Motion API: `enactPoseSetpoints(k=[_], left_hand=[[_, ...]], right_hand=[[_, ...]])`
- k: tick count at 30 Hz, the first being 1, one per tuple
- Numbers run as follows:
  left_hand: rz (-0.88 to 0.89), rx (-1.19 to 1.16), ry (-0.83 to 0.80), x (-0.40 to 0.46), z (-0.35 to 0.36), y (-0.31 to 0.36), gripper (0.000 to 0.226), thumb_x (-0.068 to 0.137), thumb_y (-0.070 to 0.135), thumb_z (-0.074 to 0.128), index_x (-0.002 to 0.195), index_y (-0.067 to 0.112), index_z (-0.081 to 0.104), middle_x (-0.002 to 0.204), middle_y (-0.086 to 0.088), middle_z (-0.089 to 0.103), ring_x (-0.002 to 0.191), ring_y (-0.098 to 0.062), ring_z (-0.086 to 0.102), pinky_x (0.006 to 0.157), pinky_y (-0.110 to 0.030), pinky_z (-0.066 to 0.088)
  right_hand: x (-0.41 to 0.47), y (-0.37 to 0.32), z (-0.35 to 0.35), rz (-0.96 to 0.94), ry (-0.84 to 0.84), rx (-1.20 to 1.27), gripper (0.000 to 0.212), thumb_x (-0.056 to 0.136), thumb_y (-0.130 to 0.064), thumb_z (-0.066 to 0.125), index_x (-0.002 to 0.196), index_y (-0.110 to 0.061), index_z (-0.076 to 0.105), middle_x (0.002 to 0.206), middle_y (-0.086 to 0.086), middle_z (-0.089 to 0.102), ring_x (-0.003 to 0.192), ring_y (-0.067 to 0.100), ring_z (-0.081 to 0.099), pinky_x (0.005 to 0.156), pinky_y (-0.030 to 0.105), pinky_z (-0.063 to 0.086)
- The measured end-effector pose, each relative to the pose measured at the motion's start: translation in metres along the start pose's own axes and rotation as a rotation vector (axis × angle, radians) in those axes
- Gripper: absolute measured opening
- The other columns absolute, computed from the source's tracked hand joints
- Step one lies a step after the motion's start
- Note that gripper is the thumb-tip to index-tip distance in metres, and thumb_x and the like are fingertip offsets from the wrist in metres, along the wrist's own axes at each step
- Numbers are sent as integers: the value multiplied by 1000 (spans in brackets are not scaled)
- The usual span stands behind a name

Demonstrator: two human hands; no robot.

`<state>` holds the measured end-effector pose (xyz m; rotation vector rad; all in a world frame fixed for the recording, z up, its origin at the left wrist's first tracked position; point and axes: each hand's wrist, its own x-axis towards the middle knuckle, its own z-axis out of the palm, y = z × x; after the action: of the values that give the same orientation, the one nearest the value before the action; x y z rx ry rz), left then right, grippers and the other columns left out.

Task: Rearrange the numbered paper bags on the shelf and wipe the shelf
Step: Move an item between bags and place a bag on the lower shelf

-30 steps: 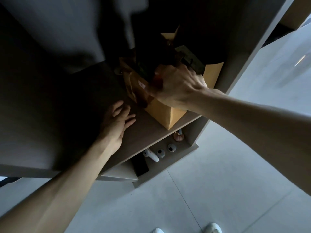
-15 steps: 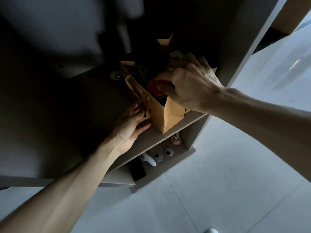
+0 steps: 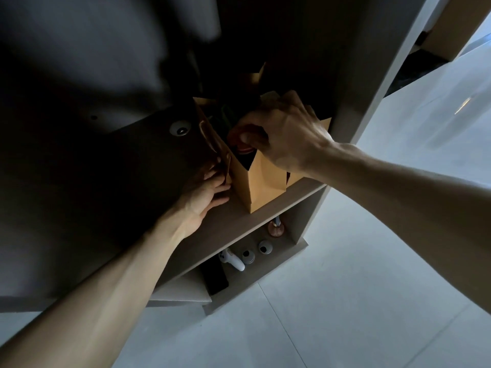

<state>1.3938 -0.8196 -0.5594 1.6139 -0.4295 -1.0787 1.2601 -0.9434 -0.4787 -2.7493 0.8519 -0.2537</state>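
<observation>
The left hand point(image 3: 206, 191) has slid up and is pressing the paper bag point(image 3: 261, 181)'s side; the right hand point(image 3: 285, 134) is gripping its rim; perhaps two bags.

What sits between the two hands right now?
In the head view, the front paper bag stands between them: left hand against its side, right hand at its open top.

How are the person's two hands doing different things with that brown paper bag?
The right hand is up at the paper bag's open top, fingers curled over its rim; the left hand lies low on the shelf, fingers fairly straight against the bag's side. Both touch the same bag.
</observation>
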Motion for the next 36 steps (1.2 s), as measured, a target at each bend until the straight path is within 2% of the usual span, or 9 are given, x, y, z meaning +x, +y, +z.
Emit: enactPoseSetpoints(k=[4, 8, 13, 16, 19, 23, 26, 31, 36], left_hand=[[101, 186, 72, -11, -2, -5, 32, 98, 13, 50, 130, 18, 49, 131, -5, 55, 101, -23, 64, 78, -35, 56], [265, 277, 78, -37, -1, -6, 13, 95, 19, 54, 107, 19, 60, 113, -5, 64, 80, -14, 70, 66, -27, 58], [369, 301, -20, -81, 3, 16, 18, 94, 24, 54, 105, 12, 60, 91, -6, 67, 71, -19, 69, 65, -32, 56], [434, 393, -59, -111, 6, 39, 20, 92, 28, 53, 104, 14, 61, 85, -5, 68, 71, -22, 70, 65, -33, 57], [468, 470, -83, -146, 11, 70, 17, 93, 30, 53, 105, 21, 60, 84, 0, 68, 71, -18, 69, 66, -34, 58], [489, 542, -132, -202, 21, 120, 14, 93, 34, 54, 104, 28, 59, 85, 4, 68, 72, -16, 69, 67, -25, 55], [524, 629, -178, -239, 30, 161, 15, 94, 35, 53, 107, 30, 58, 86, 8, 68, 74, -13, 69, 71, -25, 56], [619, 717, -176, -281, 40, 229, 16, 95, 32, 53, 111, 31, 57, 85, 7, 68, 74, -9, 68, 66, -17, 52], [732, 705, -86, -304, 36, 295, 17, 96, 24, 54, 113, 26, 58, 86, 7, 67, 77, -12, 68, 73, -30, 57]], right_hand=[[-14, 1, -2, -52, 164, 243, 32, 95, -43, 48, 125, -35, 58, 132, -4, 52, 130, 23, 37, 103, 46, 40], [-45, -8, -19, -190, 317, 343, 25, 95, -33, 52, 112, -23, 68, 114, -5, 62, 111, 11, 55, 97, 33, 45], [-86, -19, -53, -225, 380, 418, 17, 96, -23, 58, 107, -20, 71, 102, -10, 64, 97, 6, 59, 85, 20, 46], [-107, -26, -84, -265, 375, 416, 16, 96, -22, 60, 106, -18, 71, 98, -10, 66, 92, 4, 61, 80, 12, 46], [-126, -35, -127, -284, 361, 421, 19, 95, -26, 59, 107, -17, 70, 97, -11, 66, 89, 1, 62, 77, 7, 45], [-143, -47, -193, -323, 400, 427, 20, 94, -23, 61, 108, -12, 70, 95, -10, 66, 87, -1, 63, 75, 9, 47], [-147, -57, -243, -371, 454, 425, 19, 95, -20, 61, 107, -8, 69, 94, -12, 64, 85, -7, 59, 73, 8, 46], [-142, -71, -316, -461, 484, 437, 19, 95, -19, 60, 107, -7, 68, 96, -8, 66, 85, -2, 61, 71, 13, 49], [-122, -83, -375, -513, 499, 486, 21, 95, -22, 59, 110, -9, 67, 96, -12, 63, 87, -1, 61, 72, 11, 47]])
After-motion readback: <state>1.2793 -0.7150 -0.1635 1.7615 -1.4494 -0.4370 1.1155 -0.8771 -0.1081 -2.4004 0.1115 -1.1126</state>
